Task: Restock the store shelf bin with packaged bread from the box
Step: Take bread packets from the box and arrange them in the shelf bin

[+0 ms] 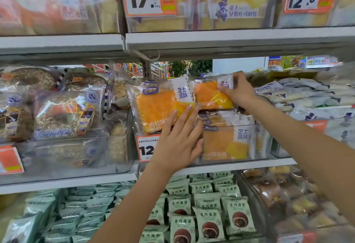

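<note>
On the middle shelf, left bin: grain loaves in clear bags (pixel 57 114) fill it to the front wall; not part of this job.
Clear bin (pixel 257 142): stands at the shelf's front edge, left of centre-right, already holding orange bread packets stacked behind its front wall.
Leaning packet (pixel 159 106): an orange-and-white bread packet propped upright at the bin's left end, tipped forward over the bin's front wall above the price tag (pixel 147 147).
Left hand (pixel 178 142): fingers straight and spread, pressed flat against the lower right of the leaning packet, steadying it; it pinches nothing.
Held packet (pixel 209 94): a second packet of the same bread, on top of the stack toward the bin's back right.
Right hand (pixel 237 90): fingers and thumb curled round the held packet's upper right corner.
Step in hand: placing and squaring packets in the bin, I judge.
Box: not in view.
Next move: probably seating the held packet level on the stack, then pushing the leaning one back upright; how much room remains behind is hard to tell through the glare.
Bottom shelf: green snack packets (pixel 209 217) below.
</note>
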### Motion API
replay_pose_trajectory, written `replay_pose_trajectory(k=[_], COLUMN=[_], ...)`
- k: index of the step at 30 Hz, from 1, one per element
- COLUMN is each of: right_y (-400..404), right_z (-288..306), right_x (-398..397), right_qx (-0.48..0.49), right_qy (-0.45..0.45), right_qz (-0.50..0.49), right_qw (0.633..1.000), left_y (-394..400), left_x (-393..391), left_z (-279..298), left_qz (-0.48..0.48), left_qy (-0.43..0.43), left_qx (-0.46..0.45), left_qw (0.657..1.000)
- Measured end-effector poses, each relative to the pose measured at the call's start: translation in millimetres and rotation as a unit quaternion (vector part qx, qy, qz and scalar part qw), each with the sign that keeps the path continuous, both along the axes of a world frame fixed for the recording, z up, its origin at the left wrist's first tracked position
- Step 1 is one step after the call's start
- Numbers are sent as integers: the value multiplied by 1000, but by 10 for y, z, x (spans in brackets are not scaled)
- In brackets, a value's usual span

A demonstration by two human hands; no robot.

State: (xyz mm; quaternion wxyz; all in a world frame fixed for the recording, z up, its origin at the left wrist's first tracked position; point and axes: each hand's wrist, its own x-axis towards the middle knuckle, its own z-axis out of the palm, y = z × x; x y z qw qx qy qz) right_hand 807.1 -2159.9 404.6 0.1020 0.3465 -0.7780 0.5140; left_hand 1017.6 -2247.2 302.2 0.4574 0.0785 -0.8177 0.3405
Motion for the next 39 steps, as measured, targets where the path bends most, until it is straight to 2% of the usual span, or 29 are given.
replay_pose_trajectory(k=[5,9,10,12,14,16,18,24,27,32,35,39], right_y=[78,167,181,197,181,136,78,-4,58,212,381,623], right_z=[-11,37,43,33,-23,-98,-142,-213,-267,-291,-337,-796], right_x=[70,441,560,815,1059,1196,1240,1332,1378,1537,1710,1984], right_qx=[45,17,-7,-26,21,85,106,57,50,93,72,31], right_qy=[11,164,195,209,185,192,204,154,135,128,164,273], right_qz=[-28,-92,-63,69,210,254,234,207,213,196,157,118], right_qw=[999,982,979,975,960,944,945,964,967,968,971,954], left_y=[9,-47,-81,-169,-251,-307,-352,-459,-426,-312,-160,157], left_x=[12,168,241,400,536,615,640,657,735,837,915,995], left_z=[4,6,16,68,156,233,292,399,270,232,166,-224], left_qz=[-6,-53,-57,-52,-59,-73,-71,-3,11,34,8,-102], left_qy=[-10,-37,-28,21,74,79,44,-36,-38,-22,-12,13], left_qx=[6,-3,8,67,161,239,263,226,224,207,168,133], left_qw=[1000,998,998,996,982,965,961,973,974,978,986,986])
